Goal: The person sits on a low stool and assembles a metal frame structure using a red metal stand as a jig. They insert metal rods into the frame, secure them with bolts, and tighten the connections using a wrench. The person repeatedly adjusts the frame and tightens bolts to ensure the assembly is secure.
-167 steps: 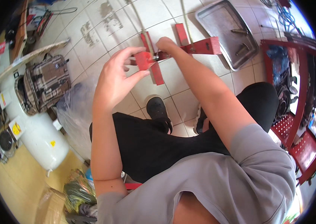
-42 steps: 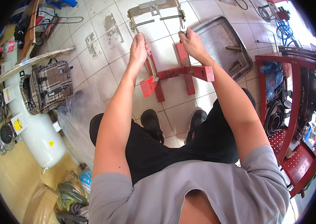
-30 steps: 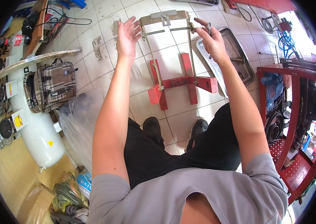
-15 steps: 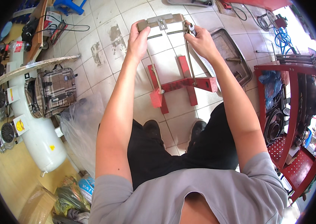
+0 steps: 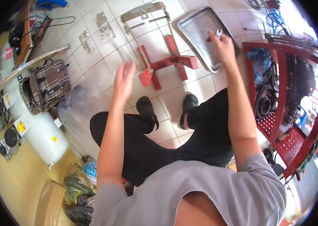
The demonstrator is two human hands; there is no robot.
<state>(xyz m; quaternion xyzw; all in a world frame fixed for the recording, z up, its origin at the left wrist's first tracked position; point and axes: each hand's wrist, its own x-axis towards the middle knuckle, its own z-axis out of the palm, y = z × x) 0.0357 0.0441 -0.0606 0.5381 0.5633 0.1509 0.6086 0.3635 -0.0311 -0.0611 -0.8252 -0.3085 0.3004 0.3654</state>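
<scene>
In my right hand [image 5: 224,49] is a small spanner [image 5: 219,33], its bright jaw poking up past my fingers. That hand hovers over the grey metal tray [image 5: 192,28] on the floor. My left hand [image 5: 124,77] hangs above the tiles, left of the red steel stand [image 5: 168,63]. It looks empty with the fingers loosely stretched, though motion blurs it. A worn metal crossbar [image 5: 143,12] sits at the far end of two thin rods rising from the stand. Neither hand touches the crossbar or stand.
Right of me stands a red metal rack [image 5: 281,109] with parts and bags. To the left are a plaid bag [image 5: 50,84], a white tank [image 5: 40,135] and a clear plastic sheet [image 5: 80,101]. A cardboard box [image 5: 50,203] lies lower left.
Both hands have left the crossbar. My left hand came back toward me; my right hand moved right over the tray with the spanner. The view has shifted.
</scene>
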